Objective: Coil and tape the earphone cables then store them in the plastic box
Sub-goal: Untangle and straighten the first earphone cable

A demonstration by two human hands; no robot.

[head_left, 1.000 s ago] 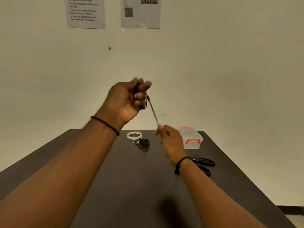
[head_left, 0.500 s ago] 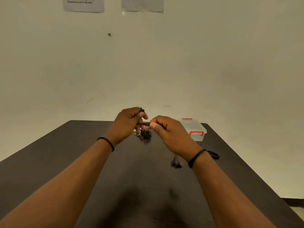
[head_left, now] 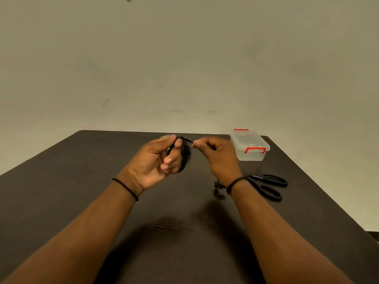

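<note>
My left hand grips a coil of black earphone cable wound around its fingers, held above the dark table. My right hand pinches the cable's loose end just right of the coil. The earbuds hang below my right wrist near the tabletop. A clear plastic box with red latches stands closed at the far right of the table. A roll of clear tape is mostly hidden behind my left hand.
Black scissors lie on the table to the right of my right wrist. The table's far edge runs close to a plain wall.
Both hands came down from in front of the wall to just above the table. The stretched cable between them has been wound into the coil, and the view has tilted down.
</note>
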